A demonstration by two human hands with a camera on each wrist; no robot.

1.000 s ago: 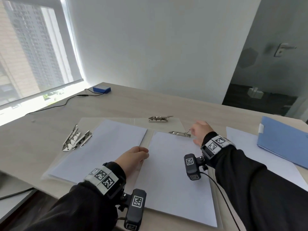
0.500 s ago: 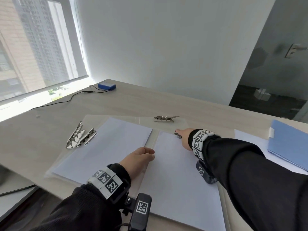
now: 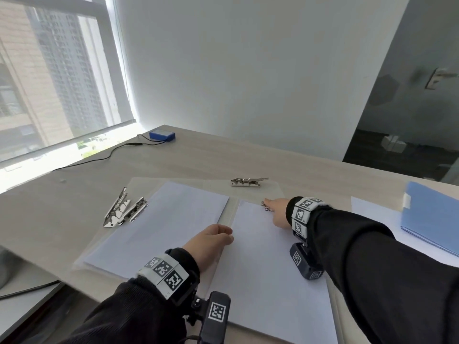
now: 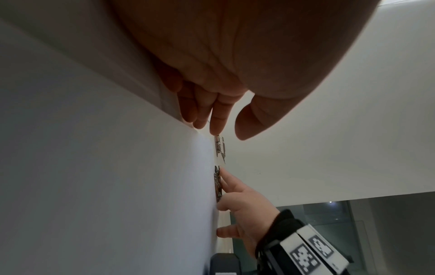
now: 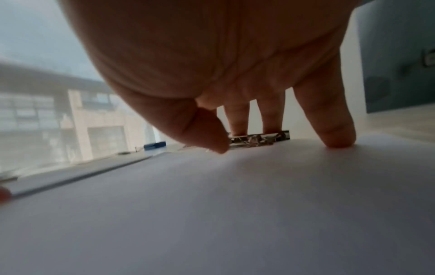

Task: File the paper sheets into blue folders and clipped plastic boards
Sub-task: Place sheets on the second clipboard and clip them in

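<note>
Two clear plastic boards lie side by side, each under a white sheet. My right hand (image 3: 270, 206) reaches across the top of the near sheet (image 3: 268, 269). Its straight fingers press on that board's metal clip (image 5: 259, 139), while the thumb and little finger touch the paper. My left hand (image 3: 223, 238) rests on the near sheet's left edge, fingertips (image 4: 216, 128) on the paper and holding nothing. The left sheet (image 3: 161, 227) lies on its board, with raised clips (image 3: 124, 212) at its left end. A blue folder (image 3: 432, 214) lies at the far right.
Another metal clip (image 3: 248, 182) sits on the board behind my right hand. More white paper (image 3: 370, 214) lies under the blue folder. A small blue box (image 3: 162, 135) with a black cable stands at the back near the window. The table's front edge is close to my body.
My right hand has swung left from the clip's right end to lie across the clip, forearm now over the sheet. The left hand stayed in place.
</note>
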